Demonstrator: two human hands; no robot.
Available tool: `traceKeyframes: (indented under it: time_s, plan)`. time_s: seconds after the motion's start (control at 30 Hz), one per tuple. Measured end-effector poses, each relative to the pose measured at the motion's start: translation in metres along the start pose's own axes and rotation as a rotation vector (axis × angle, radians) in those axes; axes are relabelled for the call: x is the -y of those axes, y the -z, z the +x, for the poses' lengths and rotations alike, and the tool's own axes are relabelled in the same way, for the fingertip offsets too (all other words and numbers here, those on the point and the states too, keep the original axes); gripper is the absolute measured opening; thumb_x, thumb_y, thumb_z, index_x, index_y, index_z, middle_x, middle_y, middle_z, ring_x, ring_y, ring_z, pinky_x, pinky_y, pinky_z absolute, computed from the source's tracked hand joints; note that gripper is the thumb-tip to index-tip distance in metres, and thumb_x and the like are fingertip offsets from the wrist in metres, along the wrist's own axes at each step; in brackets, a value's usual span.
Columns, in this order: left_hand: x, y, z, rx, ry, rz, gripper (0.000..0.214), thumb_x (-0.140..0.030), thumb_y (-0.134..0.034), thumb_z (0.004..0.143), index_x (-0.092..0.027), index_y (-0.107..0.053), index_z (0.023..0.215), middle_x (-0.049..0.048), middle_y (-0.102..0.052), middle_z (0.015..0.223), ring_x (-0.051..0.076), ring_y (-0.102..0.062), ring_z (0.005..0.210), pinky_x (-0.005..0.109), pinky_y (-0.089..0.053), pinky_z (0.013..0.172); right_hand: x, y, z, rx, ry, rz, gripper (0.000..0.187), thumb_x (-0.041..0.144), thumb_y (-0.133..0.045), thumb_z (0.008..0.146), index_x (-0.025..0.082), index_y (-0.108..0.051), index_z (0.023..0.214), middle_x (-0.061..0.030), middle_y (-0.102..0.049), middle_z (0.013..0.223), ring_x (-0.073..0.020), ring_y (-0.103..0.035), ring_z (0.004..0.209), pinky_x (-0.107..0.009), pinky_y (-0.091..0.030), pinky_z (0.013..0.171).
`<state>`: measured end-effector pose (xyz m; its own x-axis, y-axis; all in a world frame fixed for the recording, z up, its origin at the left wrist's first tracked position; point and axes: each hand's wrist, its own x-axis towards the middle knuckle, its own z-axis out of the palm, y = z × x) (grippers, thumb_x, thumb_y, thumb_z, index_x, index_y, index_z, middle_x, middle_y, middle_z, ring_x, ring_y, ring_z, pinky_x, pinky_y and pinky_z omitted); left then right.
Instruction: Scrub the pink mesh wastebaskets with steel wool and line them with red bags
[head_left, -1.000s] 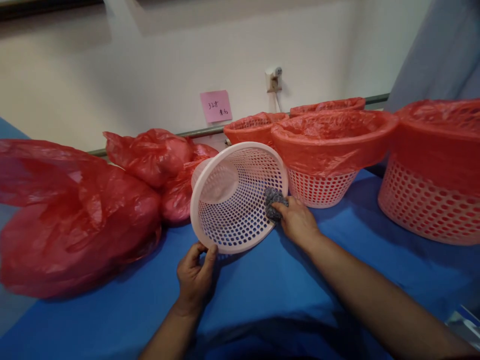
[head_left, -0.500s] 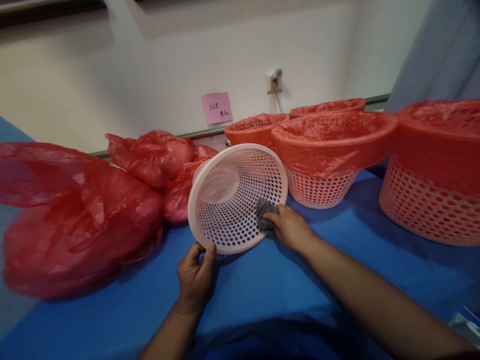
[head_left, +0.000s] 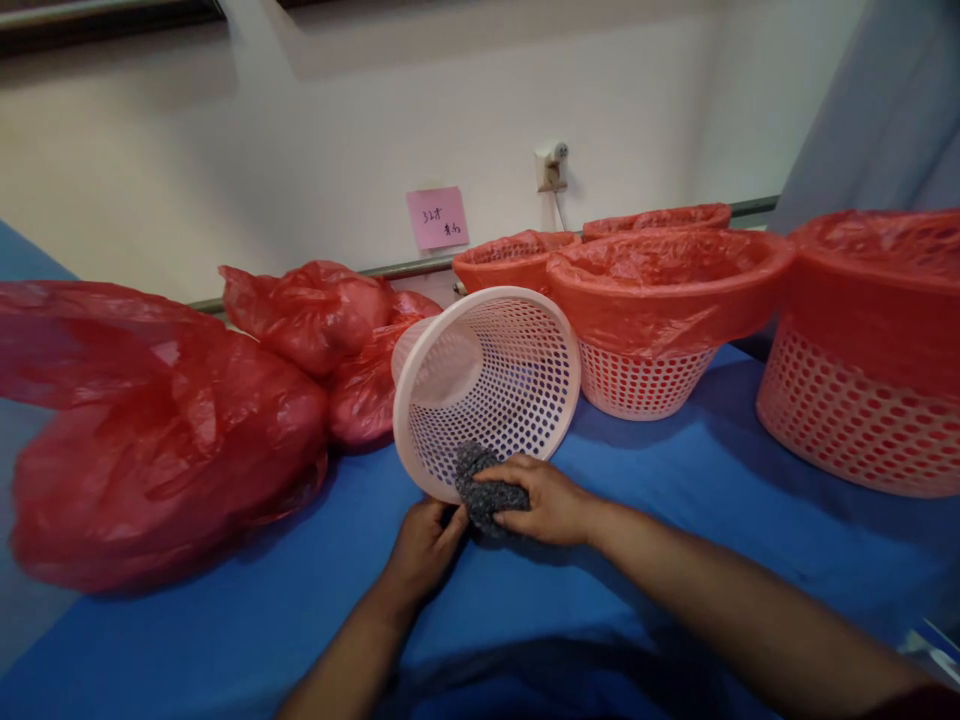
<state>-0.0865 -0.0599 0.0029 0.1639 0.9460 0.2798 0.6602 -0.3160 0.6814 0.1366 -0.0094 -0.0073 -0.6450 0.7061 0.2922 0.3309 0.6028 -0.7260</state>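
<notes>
A pale pink perforated plastic basket [head_left: 487, 390] lies tilted on its side, its mouth turned toward me. My left hand [head_left: 427, 540] pinches the basket's lower rim between thumb and fingers. In my right hand [head_left: 544, 500] is a bunched dark grey cloth [head_left: 487, 490], pressed against the front of the rim just right of my left hand. The cloth covers part of the rim there.
Stuffed red plastic bags [head_left: 165, 440] sit at the left. Baskets lined with red bags [head_left: 667, 290] stand behind and right, a larger one [head_left: 870, 400] at far right. All rest on a blue-covered table [head_left: 600, 600]. A pink note [head_left: 437, 218] and socket [head_left: 551, 170] are on the wall.
My right hand has moved left along the basket's rim with the cloth, from its right side to the bottom. My left hand and the basket have shifted slightly right.
</notes>
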Motion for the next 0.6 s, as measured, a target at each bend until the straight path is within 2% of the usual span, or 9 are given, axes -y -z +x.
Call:
traceKeyframes:
  time_s: [0.07, 0.13, 0.2, 0.27, 0.33, 0.43, 0.53, 0.6]
  plan:
    - [0.001, 0.002, -0.003, -0.049, 0.007, -0.002, 0.033, -0.042, -0.059, 0.096, -0.018, -0.081, 0.094, 0.0068, -0.084, 0.090, 0.024, -0.079, 0.080, 0.032, -0.062, 0.076, -0.004, 0.005, 0.001, -0.007, -0.048, -0.089, 0.059, 0.014, -0.076, 0.084, 0.033, -0.067, 0.139, -0.0029, -0.066, 0.117, -0.0173, -0.066, 0.105, -0.029, -0.053, 0.098]
    - [0.000, 0.005, -0.006, -0.166, 0.001, -0.003, 0.033, -0.043, -0.061, 0.095, -0.017, -0.081, 0.095, 0.0075, -0.084, 0.091, 0.024, -0.079, 0.081, 0.032, -0.062, 0.077, -0.013, 0.020, 0.001, -0.054, -0.183, -0.268, 0.052, 0.010, -0.072, 0.086, 0.031, -0.071, 0.135, -0.0060, -0.065, 0.116, -0.0199, -0.065, 0.103, -0.031, -0.053, 0.095]
    - [-0.003, 0.007, -0.008, -0.273, -0.019, 0.012, 0.033, -0.043, -0.062, 0.094, -0.016, -0.080, 0.092, 0.0076, -0.083, 0.089, 0.024, -0.078, 0.079, 0.032, -0.062, 0.076, -0.023, 0.041, 0.001, -0.162, -0.333, -0.432, 0.043, 0.010, -0.062, 0.094, 0.026, -0.073, 0.132, -0.0116, -0.064, 0.116, -0.0253, -0.064, 0.105, -0.038, -0.052, 0.094]
    - [-0.005, 0.008, -0.008, -0.311, -0.036, 0.032, 0.032, -0.044, -0.062, 0.094, -0.016, -0.079, 0.090, 0.0074, -0.083, 0.087, 0.023, -0.077, 0.077, 0.032, -0.062, 0.075, -0.030, 0.058, 0.000, -0.284, -0.431, -0.544, 0.043, 0.009, -0.049, 0.101, 0.023, -0.072, 0.135, -0.0169, -0.062, 0.119, -0.0302, -0.061, 0.109, -0.043, -0.049, 0.094]
    - [-0.007, 0.008, -0.008, -0.312, -0.040, 0.037, 0.032, -0.044, -0.062, 0.094, -0.017, -0.078, 0.091, 0.0075, -0.082, 0.088, 0.023, -0.076, 0.077, 0.032, -0.061, 0.075, -0.030, 0.062, 0.000, -0.326, -0.469, -0.590, 0.047, 0.007, -0.042, 0.102, 0.021, -0.070, 0.138, -0.0193, -0.061, 0.122, -0.0323, -0.060, 0.113, -0.045, -0.048, 0.095]
    - [-0.009, 0.006, -0.006, -0.295, -0.022, 0.021, 0.035, -0.046, -0.057, 0.096, -0.017, -0.076, 0.087, 0.0061, -0.079, 0.080, 0.021, -0.073, 0.072, 0.030, -0.059, 0.071, -0.017, 0.039, 0.000, -0.197, -0.384, -0.496, 0.045, 0.007, -0.056, 0.095, 0.022, -0.072, 0.135, -0.0156, -0.065, 0.119, -0.0293, -0.063, 0.109, -0.040, -0.051, 0.096]
    - [-0.009, 0.005, -0.006, -0.276, 0.002, 0.000, 0.039, -0.046, -0.051, 0.098, -0.018, -0.071, 0.079, 0.0034, -0.074, 0.070, 0.018, -0.067, 0.062, 0.027, -0.056, 0.064, -0.001, 0.005, 0.001, -0.058, -0.176, -0.204, 0.054, 0.014, -0.076, 0.085, 0.032, -0.070, 0.136, -0.0050, -0.068, 0.117, -0.0211, -0.066, 0.106, -0.032, -0.053, 0.099]
    - [-0.008, 0.007, -0.008, -0.304, 0.007, 0.006, 0.040, -0.045, -0.050, 0.099, -0.018, -0.068, 0.076, 0.0024, -0.071, 0.067, 0.017, -0.064, 0.059, 0.026, -0.054, 0.062, 0.004, -0.004, 0.002, 0.010, -0.064, -0.012, 0.059, 0.017, -0.079, 0.082, 0.033, -0.069, 0.138, -0.0021, -0.069, 0.117, -0.0185, -0.066, 0.107, -0.031, -0.053, 0.100]
